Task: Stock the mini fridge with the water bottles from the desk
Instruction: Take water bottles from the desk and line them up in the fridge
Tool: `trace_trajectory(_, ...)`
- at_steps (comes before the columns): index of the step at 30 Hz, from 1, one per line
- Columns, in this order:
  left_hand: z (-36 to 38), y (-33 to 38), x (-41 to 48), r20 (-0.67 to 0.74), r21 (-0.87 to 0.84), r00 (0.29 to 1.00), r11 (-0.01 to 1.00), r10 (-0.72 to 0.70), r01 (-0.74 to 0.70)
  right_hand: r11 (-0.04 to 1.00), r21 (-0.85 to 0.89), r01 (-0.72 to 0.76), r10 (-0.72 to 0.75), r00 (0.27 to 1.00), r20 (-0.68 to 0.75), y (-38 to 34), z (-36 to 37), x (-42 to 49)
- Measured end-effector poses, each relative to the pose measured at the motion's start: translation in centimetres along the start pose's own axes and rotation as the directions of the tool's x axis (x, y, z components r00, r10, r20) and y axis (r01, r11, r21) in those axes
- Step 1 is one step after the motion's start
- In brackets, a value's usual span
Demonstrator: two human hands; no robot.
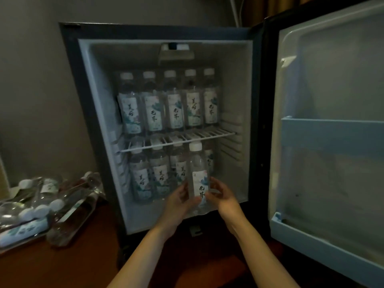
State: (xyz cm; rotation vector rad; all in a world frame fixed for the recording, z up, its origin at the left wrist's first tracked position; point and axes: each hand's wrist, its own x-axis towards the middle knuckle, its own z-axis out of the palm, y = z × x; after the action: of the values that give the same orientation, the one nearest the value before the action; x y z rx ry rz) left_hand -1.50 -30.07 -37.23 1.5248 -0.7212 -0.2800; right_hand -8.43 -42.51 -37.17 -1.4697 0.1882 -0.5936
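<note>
In the head view, the mini fridge (83, 121) stands on the desk (62, 265) with its door (332, 80) swung wide to the right, so the whole front is open to us. The wire shelf (207, 135) divides the inside. On it the upper row of bottles (173, 104) stands upright, five side by side, and a narrow strip of shelf shows free between the last one and the right wall. Below, the lower row of bottles (141, 175) fills the left and middle, and some room shows between the held bottle (197, 175) and the right inner wall. This bottle is upright at the front of the lower compartment, with its white cap just under the front edge of the shelf. Its base is covered by our fingers and blurred, so we cannot tell if it touches the fridge floor. One more bottle behind it is mostly hidden. The pack of bottles on the desk (41, 206) lies at the left, cut off by the picture edge and hard to count in the dim light. Our left hand (178, 202) grips the bottle low on its left side, fingers (184, 190) curled round it. Our right hand (223, 196) holds the right side, fingers (214, 183) bent against the label. Both forearms reach forward from the bottom edge.
</note>
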Motion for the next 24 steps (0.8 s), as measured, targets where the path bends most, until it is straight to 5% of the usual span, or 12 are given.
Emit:
trace_trajectory(13, 4.0, -2.1, 5.4, 0.024, 0.018, 0.999, 0.999, 0.034, -0.035, 1.000, -0.016, -0.022, 0.019, 0.981, -0.193, 1.9, -2.6, 3.2)
trace_trajectory(19, 5.6, -0.6, 5.7, -0.153, 0.293, 0.978, 0.951, 0.145, -0.095, 0.988, -0.154, -0.014, -0.047, 0.921, -0.387, 3.2, -1.5, 3.7)
trace_trajectory(24, 6.6, -0.5, 6.0, -0.263, 0.430, 0.951, 0.902, 0.161, -0.034, 0.983, -0.184, 0.020, -0.095, 0.907, -0.410, 3.4, -1.1, 3.8)
